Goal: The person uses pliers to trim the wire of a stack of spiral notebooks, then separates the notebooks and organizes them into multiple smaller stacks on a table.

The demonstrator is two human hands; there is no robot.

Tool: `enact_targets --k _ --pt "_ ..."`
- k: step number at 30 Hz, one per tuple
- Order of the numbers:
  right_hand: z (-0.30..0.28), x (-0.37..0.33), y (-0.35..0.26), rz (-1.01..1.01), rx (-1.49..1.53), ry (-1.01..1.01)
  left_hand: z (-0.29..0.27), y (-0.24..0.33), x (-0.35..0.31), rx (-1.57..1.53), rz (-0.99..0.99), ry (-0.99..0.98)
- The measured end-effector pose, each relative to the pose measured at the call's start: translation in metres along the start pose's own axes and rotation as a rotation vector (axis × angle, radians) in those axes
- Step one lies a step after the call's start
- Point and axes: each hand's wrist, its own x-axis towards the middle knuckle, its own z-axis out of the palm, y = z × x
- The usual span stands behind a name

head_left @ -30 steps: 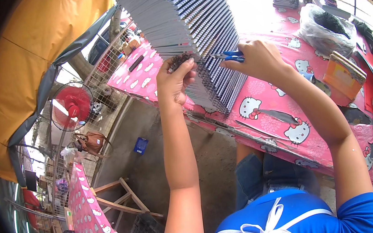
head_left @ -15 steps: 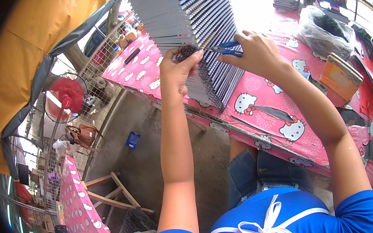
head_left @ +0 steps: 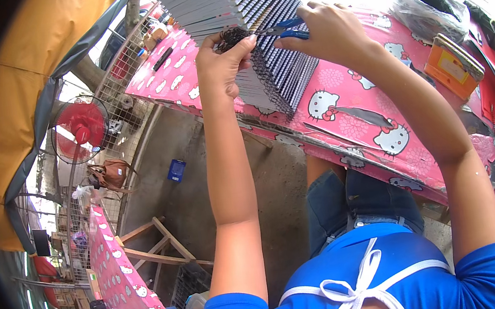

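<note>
Blue-handled pliers point(head_left: 291, 23) are held at the coil edge point(head_left: 272, 90) of a tall stack of spiral-bound notebooks point(head_left: 201, 13).

The stack is placed on the pink surface point(head_left: 336, 77), in front of both hands. The pliers are gripped by the right hand point(head_left: 337, 31) around their handles, with the tips near the left thumb; whether the jaws meet cannot be told. A bunch of dark curled wire point(head_left: 234, 36) is kept inside the bent fingers of the left hand point(head_left: 219, 63); whether it is joined to the coils is not clear. The wire is judged light, springy and perhaps sharp at its ends, so it is best pinched gently. The stack seems heavy as a whole, its layers may slide, and it is better supported from both sides.
</note>
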Motion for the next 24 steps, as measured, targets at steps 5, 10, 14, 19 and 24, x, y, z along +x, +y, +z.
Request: enact_targets --k 5,10,14,19,24 --pt "-0.016 0.011 -0.017 0.122 0.067 -0.238 -0.001 0.002 -0.001 0.034 -0.009 0.036" --pt "-0.011 0.004 -0.005 0.078 0.006 -0.1 0.0 0.003 -0.007 0.058 -0.045 0.059" --pt "0.0 0.009 -0.008 0.061 0.025 -0.113 0.003 0.004 -0.007 0.042 0.017 0.039" --pt "-0.014 0.013 -0.01 0.118 0.091 -0.244 0.005 0.008 -0.006 0.071 0.026 0.067" --pt "-0.013 0.013 -0.01 0.194 0.118 -0.328 -0.003 0.007 -0.003 0.065 0.013 0.027"
